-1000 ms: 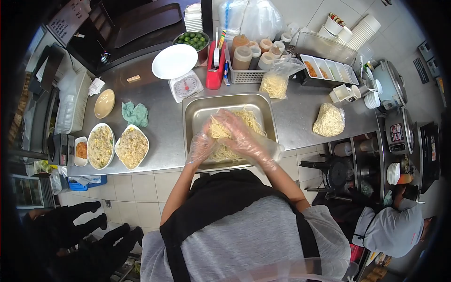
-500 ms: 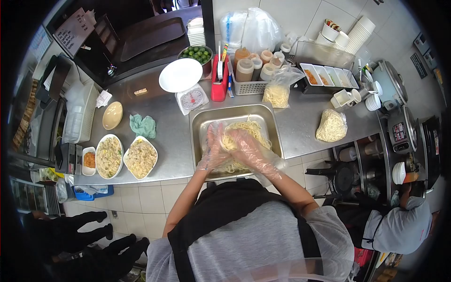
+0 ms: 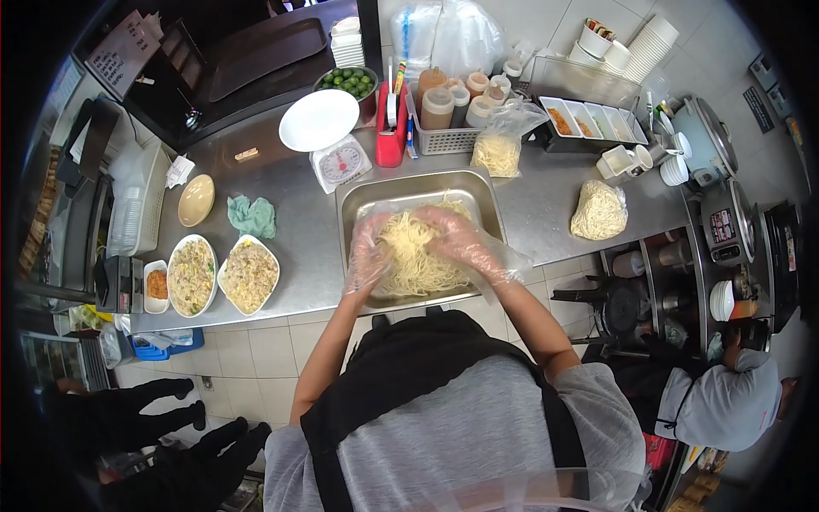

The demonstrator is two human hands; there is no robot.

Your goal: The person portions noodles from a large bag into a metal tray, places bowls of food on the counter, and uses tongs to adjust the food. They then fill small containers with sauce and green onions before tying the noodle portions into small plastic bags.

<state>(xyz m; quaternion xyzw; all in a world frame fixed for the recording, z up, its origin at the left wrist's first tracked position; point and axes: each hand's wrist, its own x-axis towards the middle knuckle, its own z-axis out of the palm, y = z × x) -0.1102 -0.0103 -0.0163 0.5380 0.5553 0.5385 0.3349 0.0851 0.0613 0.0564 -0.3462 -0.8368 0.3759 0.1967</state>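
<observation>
A deep steel tray (image 3: 495,198) on the counter holds a heap of pale yellow noodles (image 3: 420,271). My left hand (image 3: 368,252), in a clear plastic glove, is curled against the left side of the noodles. From the right, my right hand (image 3: 456,239), gloved the same way, has its fingers around the upper right of the heap. Some strands are gathered between the two hands, and others lie loose below them in the tray. The fingertips of both hands are partly hidden among the noodles.
Behind the tray stand a scale (image 3: 341,162) with a white bowl (image 3: 319,120), a red holder (image 3: 392,136) and a bottle basket (image 3: 444,141). Two filled bowls (image 3: 192,275) are left; bagged noodles (image 3: 599,210) lie right. A co-worker (image 3: 721,401) is at the right.
My hands have moved apart, uncovering a larger gathered bunch of noodles between them. The whole view has shifted slightly.
</observation>
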